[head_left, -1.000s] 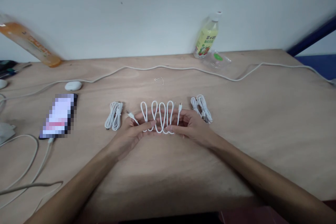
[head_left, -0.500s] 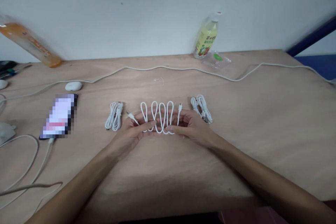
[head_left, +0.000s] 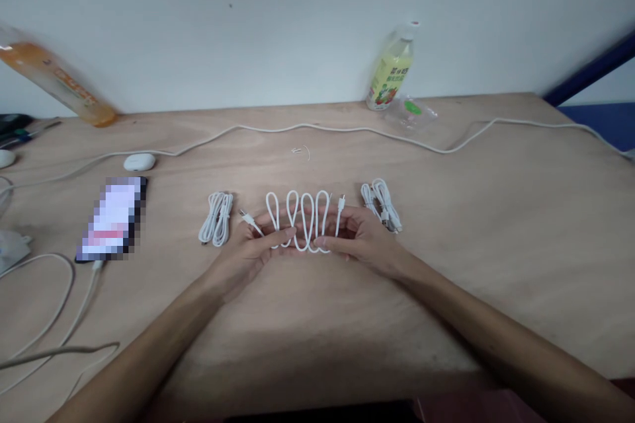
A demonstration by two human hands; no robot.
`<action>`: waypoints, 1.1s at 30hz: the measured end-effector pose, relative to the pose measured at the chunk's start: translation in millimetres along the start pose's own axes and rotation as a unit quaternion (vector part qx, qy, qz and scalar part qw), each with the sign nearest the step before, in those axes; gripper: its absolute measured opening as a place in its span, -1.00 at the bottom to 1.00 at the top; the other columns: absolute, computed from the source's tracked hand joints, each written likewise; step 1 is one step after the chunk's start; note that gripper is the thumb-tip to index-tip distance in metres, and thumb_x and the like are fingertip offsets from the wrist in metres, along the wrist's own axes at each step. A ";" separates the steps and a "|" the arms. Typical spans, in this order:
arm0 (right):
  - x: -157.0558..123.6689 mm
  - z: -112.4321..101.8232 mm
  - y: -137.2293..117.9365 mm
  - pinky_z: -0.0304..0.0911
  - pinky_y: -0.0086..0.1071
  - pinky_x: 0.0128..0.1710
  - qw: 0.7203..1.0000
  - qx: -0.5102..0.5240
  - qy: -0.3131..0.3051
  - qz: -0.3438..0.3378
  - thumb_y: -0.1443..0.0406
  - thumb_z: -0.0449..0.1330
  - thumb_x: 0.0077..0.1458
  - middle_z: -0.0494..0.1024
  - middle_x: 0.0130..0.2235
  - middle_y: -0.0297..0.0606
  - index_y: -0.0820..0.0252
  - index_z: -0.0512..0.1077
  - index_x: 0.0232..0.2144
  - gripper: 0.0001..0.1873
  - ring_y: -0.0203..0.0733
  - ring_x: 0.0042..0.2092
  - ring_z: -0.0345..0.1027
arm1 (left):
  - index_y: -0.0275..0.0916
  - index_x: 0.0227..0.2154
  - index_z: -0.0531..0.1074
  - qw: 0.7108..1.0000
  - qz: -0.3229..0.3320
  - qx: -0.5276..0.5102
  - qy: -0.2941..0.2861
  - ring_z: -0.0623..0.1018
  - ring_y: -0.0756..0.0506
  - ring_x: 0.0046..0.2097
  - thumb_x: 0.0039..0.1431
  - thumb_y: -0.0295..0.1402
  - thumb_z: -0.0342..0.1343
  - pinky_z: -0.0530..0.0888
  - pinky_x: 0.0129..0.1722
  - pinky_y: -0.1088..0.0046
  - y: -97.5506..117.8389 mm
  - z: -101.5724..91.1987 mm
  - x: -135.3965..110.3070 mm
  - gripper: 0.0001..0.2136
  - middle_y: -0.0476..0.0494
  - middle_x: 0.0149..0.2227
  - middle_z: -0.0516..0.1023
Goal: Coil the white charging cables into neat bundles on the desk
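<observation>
A white cable (head_left: pixel 302 211) is folded into several upright loops at the middle of the wooden table (head_left: pixel 496 225). My left hand (head_left: pixel 248 248) pinches the left side of the loops, thumb in front. My right hand (head_left: pixel 362 238) pinches the right side the same way. One plug sticks out left of my left fingers, another stands up by my right fingers. A coiled white cable (head_left: pixel 215 218) lies just left of my left hand. A second coiled white cable (head_left: pixel 381 205) lies just right of my right hand.
A phone (head_left: pixel 113 218) with a cord lies at the left, a white earbud case (head_left: pixel 139 161) behind it. A long white cord (head_left: pixel 347 129) runs across the back. A yellow drink bottle (head_left: pixel 389 69) and a plastic wrapper (head_left: pixel 409 112) stand by the wall; an orange bottle (head_left: pixel 54 82) leans far left.
</observation>
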State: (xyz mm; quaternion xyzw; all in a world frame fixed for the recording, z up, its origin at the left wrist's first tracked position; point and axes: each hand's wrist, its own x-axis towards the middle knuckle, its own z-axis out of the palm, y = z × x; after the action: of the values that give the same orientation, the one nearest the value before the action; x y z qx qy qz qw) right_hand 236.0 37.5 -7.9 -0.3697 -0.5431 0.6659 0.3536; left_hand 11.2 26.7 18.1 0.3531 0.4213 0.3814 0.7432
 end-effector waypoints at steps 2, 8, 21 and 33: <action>0.2 0.7 -0.4 0.58 -0.18 -0.02 1.000 0.009 -0.005 -0.002 0.11 0.53 0.11 0.80 -0.11 -0.19 0.10 0.71 -0.08 -0.64 -0.08 -0.09 0.70 | -0.15 0.23 0.60 1.000 -0.001 -0.001 0.000 0.69 -0.35 0.17 0.16 -0.41 0.48 0.67 0.06 0.21 0.4 1.1 -0.5 -0.45 -0.29 0.17 0.71; 0.8 0.8 1.4 0.57 -0.11 0.06 1.000 0.010 -0.004 -0.005 0.07 0.54 0.09 0.80 -0.08 -0.18 0.10 0.71 -0.06 -0.59 -0.04 -0.07 0.70 | -0.14 0.22 0.61 1.000 0.000 0.001 0.012 0.71 -0.35 0.13 0.15 -0.42 0.48 0.67 0.08 0.16 0.2 2.3 -2.0 -0.46 -0.28 0.12 0.74; -0.7 -1.2 2.9 0.56 -0.12 0.03 1.000 -0.006 0.008 0.021 0.10 0.55 0.06 0.78 -0.08 -0.17 0.12 0.69 -0.12 -0.63 -0.07 -0.10 0.68 | -0.14 0.21 0.61 1.000 0.003 0.006 0.001 0.71 -0.32 0.14 0.15 -0.42 0.47 0.66 0.08 0.19 -0.1 0.9 -0.4 -0.47 -0.25 0.12 0.74; 1.4 -1.7 4.7 0.52 -0.13 0.13 1.000 0.009 -0.018 -0.017 0.15 0.51 0.15 0.78 -0.03 -0.18 0.08 0.70 -0.02 -0.65 -0.06 -0.01 0.69 | -0.17 0.21 0.60 1.000 -0.013 -0.003 -0.003 0.68 -0.33 0.19 0.13 -0.45 0.48 0.67 0.06 0.25 0.7 0.5 0.9 -0.45 -0.26 0.22 0.68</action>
State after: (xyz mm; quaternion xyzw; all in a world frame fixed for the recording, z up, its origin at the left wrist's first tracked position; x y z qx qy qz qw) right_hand 236.5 38.7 -12.9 -0.3445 -0.5496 0.6714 0.3585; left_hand 11.8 27.7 18.5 0.3464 0.4225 0.3721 0.7504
